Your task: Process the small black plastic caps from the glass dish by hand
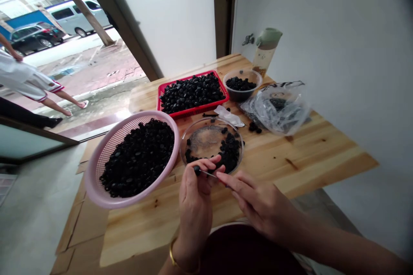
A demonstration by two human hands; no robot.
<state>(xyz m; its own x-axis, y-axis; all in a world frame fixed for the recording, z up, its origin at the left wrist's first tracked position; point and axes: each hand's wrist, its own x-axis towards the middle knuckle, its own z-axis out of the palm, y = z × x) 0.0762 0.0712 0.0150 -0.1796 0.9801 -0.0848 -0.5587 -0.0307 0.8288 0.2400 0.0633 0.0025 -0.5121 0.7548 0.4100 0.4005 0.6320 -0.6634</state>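
My left hand (195,202) is closed, with a small round black piece (196,170) pinched at its thumb and fingers. A thin metal-shafted tool (208,174) points at that piece, its tip touching or very near it. My right hand (260,197) grips this tool; its handle is mostly hidden, though a bit of red and blue shows. Both hands are above the near edge of a shallow clear dish (203,137), where many small black pieces (230,150) lie, mostly at the right side.
Left of the dish stands a pink basket (92,180) heaped with black pieces. Behind are a red basket (190,111) of black pieces, a clear bowl (243,94), a plastic bag (280,111) and a green-lidded jug (267,47). A person (29,77) stands by the open doorway.
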